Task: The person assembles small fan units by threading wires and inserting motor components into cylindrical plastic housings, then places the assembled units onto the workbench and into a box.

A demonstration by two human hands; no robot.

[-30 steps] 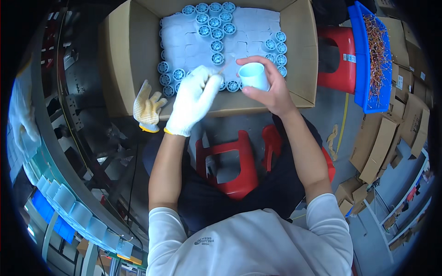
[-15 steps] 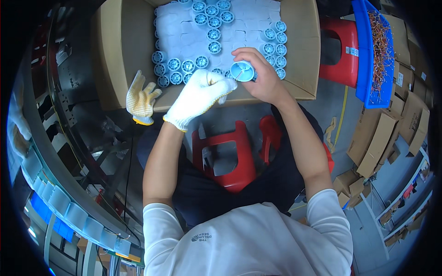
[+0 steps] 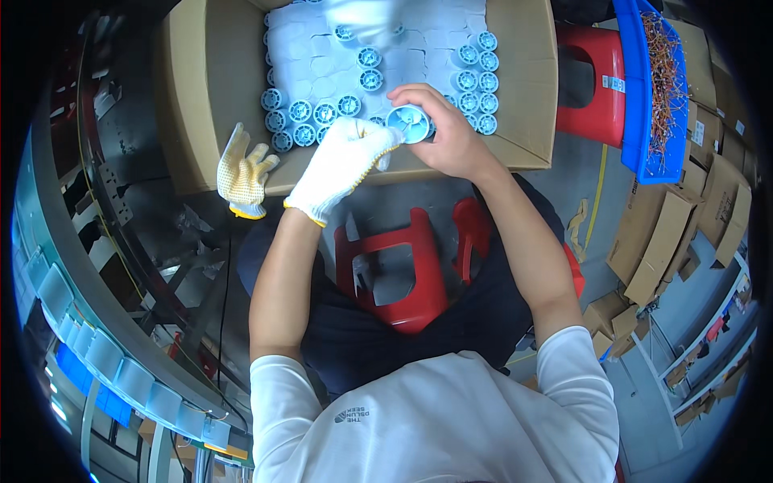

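Observation:
My bare right hand (image 3: 451,138) wraps round a light blue round plastic cup-like part (image 3: 408,123), holding it tilted with its open, ribbed end toward me. My left hand (image 3: 346,165) wears a white knitted glove with a yellow edge. Its fingers are pinched together at the left rim of that part; whatever sits between them is too small to make out. Both hands are over the near edge of a large cardboard box (image 3: 183,97). Inside the box stand several similar light blue parts (image 3: 349,105) on white padded sheeting (image 3: 314,56).
A loose yellow-dotted glove (image 3: 243,173) hangs over the box's near left edge. At the far edge is another blurred, white-gloved hand (image 3: 366,18). A blue bin (image 3: 636,97) of thin coloured wires rests by a red stool (image 3: 592,121). Another red stool (image 3: 394,282) stands between my legs.
My hands and the held part have shifted slightly left, and the part's open end is turned more toward me. A blurred gloved hand has come in over the box's far side.

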